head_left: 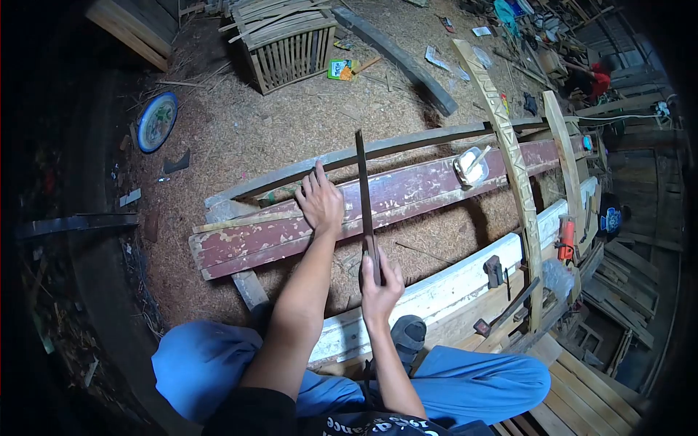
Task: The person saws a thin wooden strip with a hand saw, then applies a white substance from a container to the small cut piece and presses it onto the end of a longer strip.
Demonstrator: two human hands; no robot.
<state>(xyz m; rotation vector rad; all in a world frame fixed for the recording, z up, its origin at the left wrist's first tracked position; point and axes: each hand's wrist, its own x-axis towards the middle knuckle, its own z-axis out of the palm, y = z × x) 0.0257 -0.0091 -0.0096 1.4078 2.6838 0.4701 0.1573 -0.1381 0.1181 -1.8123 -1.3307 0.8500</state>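
My left hand (321, 202) lies palm down, fingers spread, on the worn maroon-painted plank (414, 187), its fingertips near a curved wooden beam (407, 144). A thin pale wooden strip (251, 221) runs along the plank up to that hand. My right hand (383, 285) is closed round the lower end of a long, narrow dark blade-like tool (364, 185). The tool points away from me and crosses above the plank. Its grip is partly hidden by my fingers, so I cannot tell its exact kind.
A clear tub of white stuff (474, 171) sits on the plank. To the right stand a notched curved timber (512, 160), a white-painted board (451, 280), a hammer (502, 316) and a red bottle (566, 236). A slatted crate (291, 54) stands on the shavings-covered floor.
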